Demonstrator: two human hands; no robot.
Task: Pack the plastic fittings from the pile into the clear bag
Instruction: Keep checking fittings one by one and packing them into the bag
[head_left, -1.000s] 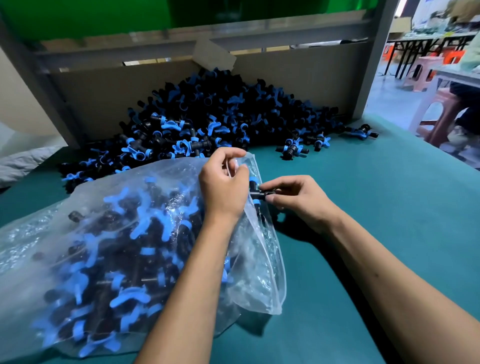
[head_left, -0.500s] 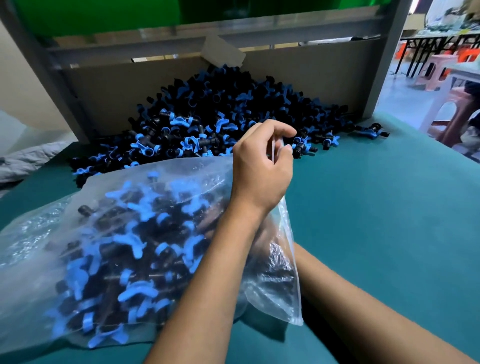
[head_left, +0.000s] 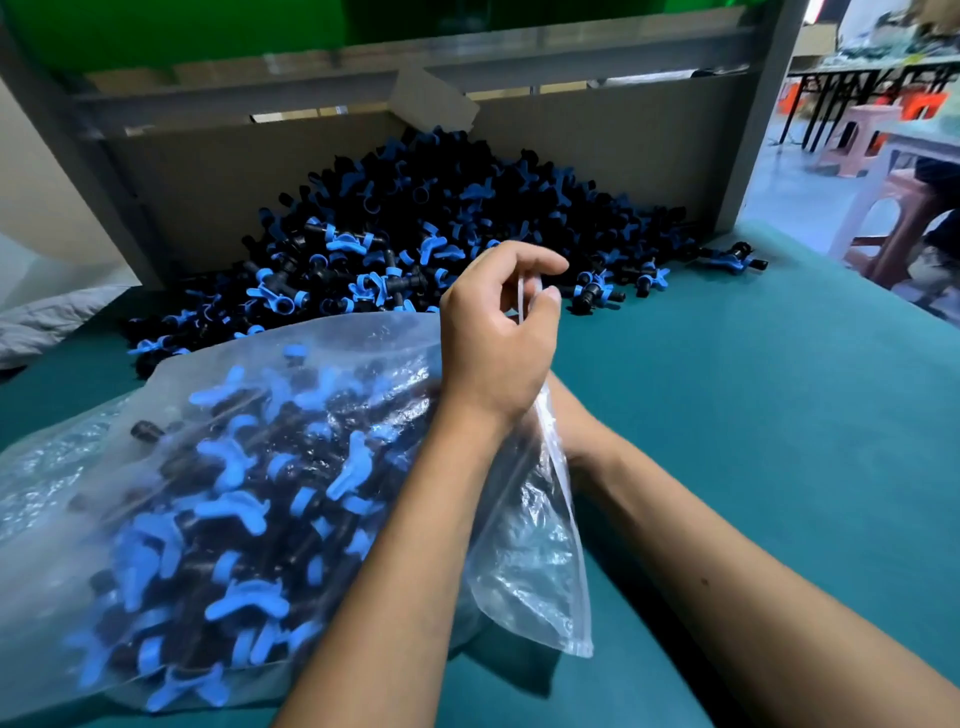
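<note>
Clear bag (head_left: 524, 561), part-filled with fittings: left hand (head_left: 493, 332) is pinching its raised rim. Right hand is reaching inside, hidden; grip cannot be told. Pile (head_left: 415, 234) is lying behind.

Surface: teal-covered table (head_left: 753, 415).
Back edge: pile of black-and-blue plastic fittings (head_left: 441, 228) against a cardboard panel (head_left: 597, 140).
Front left: clear bag (head_left: 208, 493), lying full of fittings.
Far right: stray fitting (head_left: 735, 258).
</note>
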